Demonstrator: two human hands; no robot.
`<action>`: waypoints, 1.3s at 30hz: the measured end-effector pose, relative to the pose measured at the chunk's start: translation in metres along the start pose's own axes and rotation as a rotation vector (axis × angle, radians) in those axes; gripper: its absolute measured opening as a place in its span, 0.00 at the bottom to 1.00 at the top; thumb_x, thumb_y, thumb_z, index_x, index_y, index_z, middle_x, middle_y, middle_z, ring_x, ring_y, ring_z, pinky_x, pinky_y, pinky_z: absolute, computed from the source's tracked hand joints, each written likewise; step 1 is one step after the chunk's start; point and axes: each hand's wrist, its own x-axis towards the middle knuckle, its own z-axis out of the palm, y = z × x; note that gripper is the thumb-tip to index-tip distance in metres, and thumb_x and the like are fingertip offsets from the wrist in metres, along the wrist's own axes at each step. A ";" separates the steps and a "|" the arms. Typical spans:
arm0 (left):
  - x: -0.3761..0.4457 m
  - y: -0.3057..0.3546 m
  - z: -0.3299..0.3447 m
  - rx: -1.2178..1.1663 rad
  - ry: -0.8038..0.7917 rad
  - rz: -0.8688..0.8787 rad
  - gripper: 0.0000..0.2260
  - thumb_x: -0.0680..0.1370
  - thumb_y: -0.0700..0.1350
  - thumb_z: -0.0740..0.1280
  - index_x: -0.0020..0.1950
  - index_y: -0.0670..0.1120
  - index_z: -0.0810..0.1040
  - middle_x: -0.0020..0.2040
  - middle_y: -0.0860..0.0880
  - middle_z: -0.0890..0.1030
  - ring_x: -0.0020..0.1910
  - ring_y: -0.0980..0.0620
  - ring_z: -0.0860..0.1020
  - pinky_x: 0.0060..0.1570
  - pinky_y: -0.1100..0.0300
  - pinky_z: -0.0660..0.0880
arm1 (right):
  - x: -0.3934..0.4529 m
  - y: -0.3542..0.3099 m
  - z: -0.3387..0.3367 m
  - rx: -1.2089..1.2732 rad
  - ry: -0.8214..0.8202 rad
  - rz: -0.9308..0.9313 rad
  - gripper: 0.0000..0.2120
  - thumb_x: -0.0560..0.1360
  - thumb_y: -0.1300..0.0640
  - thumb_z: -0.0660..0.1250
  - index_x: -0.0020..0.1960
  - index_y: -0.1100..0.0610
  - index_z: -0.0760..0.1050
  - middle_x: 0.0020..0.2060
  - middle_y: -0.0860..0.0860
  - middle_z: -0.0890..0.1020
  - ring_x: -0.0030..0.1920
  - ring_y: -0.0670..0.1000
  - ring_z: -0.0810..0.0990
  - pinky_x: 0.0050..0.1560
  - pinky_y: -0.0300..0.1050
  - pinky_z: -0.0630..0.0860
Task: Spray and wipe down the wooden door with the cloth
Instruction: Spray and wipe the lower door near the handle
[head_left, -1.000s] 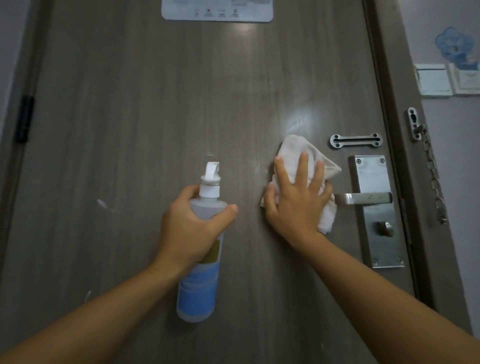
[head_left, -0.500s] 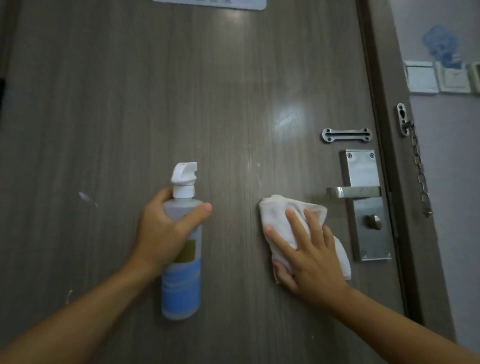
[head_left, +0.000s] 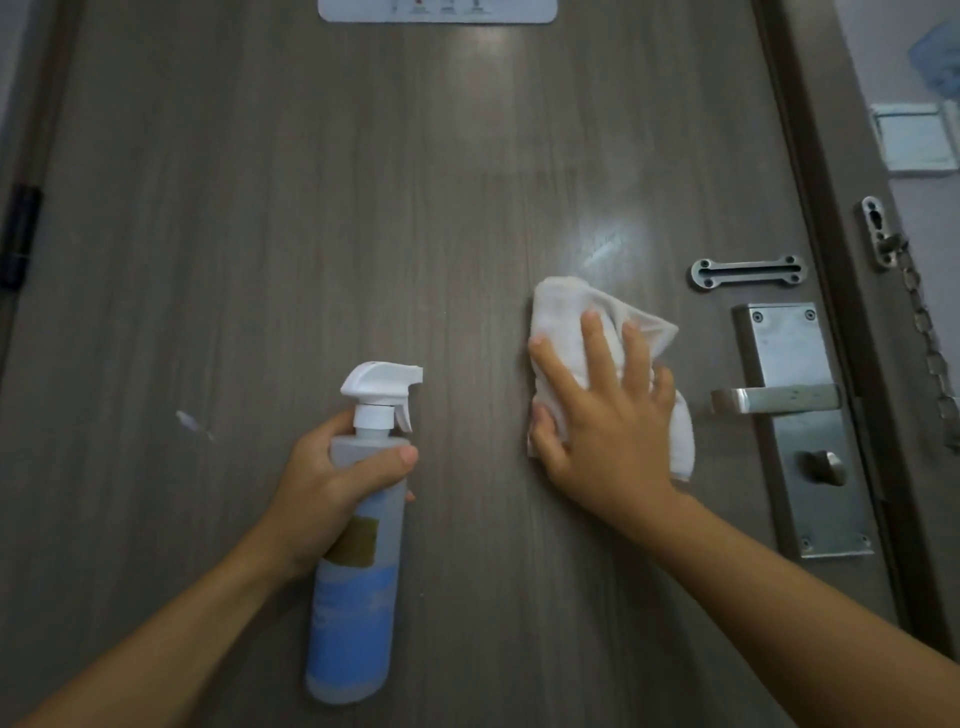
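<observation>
Flanking cloth under flat right hand: lever handle just right; left hand gripping spray bottle.

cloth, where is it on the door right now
In the head view the cloth lies flat against the door under the right hand, just left of the lever handle.

Sign at door top, bottle label: print too blurred, nothing legible.
</observation>
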 end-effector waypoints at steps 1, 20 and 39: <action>0.000 -0.002 0.000 0.001 0.001 0.006 0.20 0.64 0.52 0.78 0.50 0.43 0.81 0.41 0.38 0.84 0.37 0.39 0.84 0.36 0.51 0.82 | -0.015 0.005 0.000 0.002 0.010 -0.034 0.33 0.78 0.40 0.62 0.82 0.42 0.63 0.84 0.59 0.57 0.82 0.70 0.54 0.70 0.72 0.62; -0.003 -0.004 0.011 0.084 0.112 0.014 0.16 0.63 0.54 0.80 0.45 0.49 0.82 0.38 0.44 0.84 0.37 0.41 0.84 0.41 0.40 0.82 | -0.004 0.005 -0.011 0.035 -0.081 0.261 0.32 0.79 0.39 0.54 0.83 0.41 0.55 0.85 0.55 0.50 0.82 0.69 0.50 0.74 0.77 0.57; 0.000 -0.009 -0.003 0.009 0.048 0.039 0.16 0.65 0.54 0.79 0.46 0.47 0.82 0.39 0.41 0.84 0.39 0.37 0.85 0.39 0.45 0.83 | -0.092 0.016 -0.009 -0.006 -0.086 -0.186 0.36 0.74 0.39 0.65 0.81 0.43 0.64 0.82 0.60 0.64 0.80 0.71 0.60 0.64 0.71 0.68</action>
